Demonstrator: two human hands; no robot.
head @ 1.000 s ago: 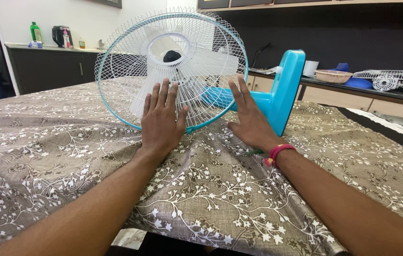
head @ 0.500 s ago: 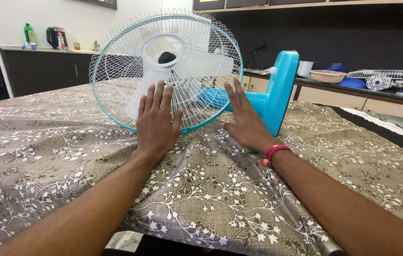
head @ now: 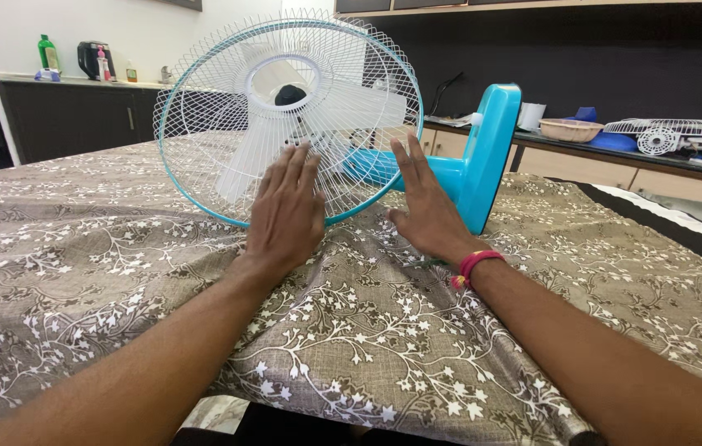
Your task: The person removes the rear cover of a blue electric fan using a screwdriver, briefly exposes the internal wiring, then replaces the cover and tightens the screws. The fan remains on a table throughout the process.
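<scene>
Right then, your fan [head: 318, 116] lay on its side on the flowery cloth [head: 103, 264], round cage facing you, blue base [head: 491, 157] pointing right, your left hand [head: 287, 211] and right hand [head: 425, 211] rested flat and open against the cage, holding nothing, another fan cage [head: 669, 132] on the counter behind.

One head-worn view — looking forward and down, close over the table [head: 78, 248] — no second view.

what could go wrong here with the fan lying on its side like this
The fan lies tipped on the patterned cloth, resting on its round grille edge, so it could roll. The left hand has fingertips at the thin wire grille; pressing might bend it. The cloth overhangs the near edge and could slide if pushed.
</scene>
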